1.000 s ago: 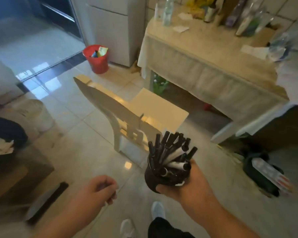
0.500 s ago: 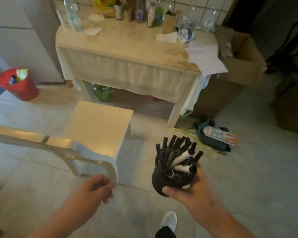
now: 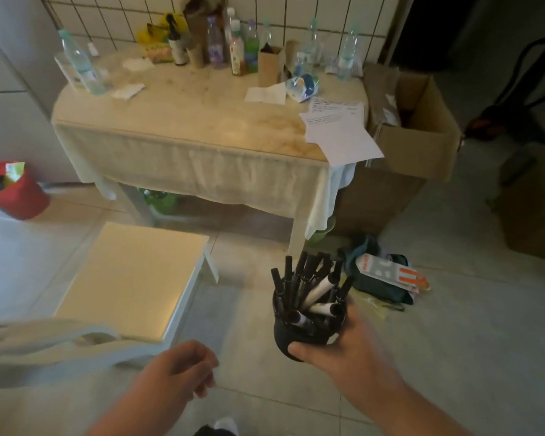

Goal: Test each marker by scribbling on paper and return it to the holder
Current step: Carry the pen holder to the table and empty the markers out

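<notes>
The right hand [image 3: 343,350] holds a round black holder [image 3: 299,336] from below, with the thumb across its front and the fingers curled round its far side. The holder is full of black markers and a few white ones [image 3: 309,287], and they stick up and lean out above the hand. The left hand [image 3: 180,372] is apart from the holder, down to its left, with its fingers loosely curled and nothing in it. Sheets of white paper [image 3: 340,133] lie far from both hands, on the right end of the cream cloth-covered table [image 3: 183,127], hanging a bit over the edge. A white chair [image 3: 129,278] stands just past the left hand.
</notes>
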Demonstrator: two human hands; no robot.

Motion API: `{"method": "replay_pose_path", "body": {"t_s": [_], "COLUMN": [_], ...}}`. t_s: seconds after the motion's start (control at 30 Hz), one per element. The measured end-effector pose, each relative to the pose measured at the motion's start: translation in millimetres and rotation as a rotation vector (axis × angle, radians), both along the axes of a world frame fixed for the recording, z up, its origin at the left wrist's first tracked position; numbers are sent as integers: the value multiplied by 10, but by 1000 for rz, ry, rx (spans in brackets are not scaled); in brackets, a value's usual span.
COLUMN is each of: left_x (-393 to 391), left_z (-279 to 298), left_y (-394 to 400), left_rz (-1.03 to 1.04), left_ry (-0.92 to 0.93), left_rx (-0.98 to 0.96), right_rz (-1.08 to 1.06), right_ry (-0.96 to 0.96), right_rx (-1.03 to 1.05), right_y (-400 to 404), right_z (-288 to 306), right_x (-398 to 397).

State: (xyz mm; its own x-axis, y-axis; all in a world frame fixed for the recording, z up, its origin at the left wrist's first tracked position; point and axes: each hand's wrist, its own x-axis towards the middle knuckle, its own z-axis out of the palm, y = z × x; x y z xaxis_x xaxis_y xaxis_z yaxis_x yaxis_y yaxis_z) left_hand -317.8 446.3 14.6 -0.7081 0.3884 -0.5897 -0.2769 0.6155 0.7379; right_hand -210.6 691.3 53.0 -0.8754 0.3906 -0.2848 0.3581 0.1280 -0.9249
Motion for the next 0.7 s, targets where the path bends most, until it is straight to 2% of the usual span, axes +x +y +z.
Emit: {"method": "replay_pose_path", "body": {"t_s": [0.23,0.5,0.7], "left_x": [-720,-2040,-2976], "left_z": [-52,-179,-178], "left_y": [433,1013,1369], "left_rz": [30,-4,27], "left_ry": [29,5,32], "left_rx": [4,22,37], "right_rz": [4,-8,-100], "right_ry": [-19,-73,-66], "right_rx": [-6,17,35], "right_y": [476,1071,1447], "right_z": [-110,-155,-139], "right_x": [-771,-1955,-2817]}}
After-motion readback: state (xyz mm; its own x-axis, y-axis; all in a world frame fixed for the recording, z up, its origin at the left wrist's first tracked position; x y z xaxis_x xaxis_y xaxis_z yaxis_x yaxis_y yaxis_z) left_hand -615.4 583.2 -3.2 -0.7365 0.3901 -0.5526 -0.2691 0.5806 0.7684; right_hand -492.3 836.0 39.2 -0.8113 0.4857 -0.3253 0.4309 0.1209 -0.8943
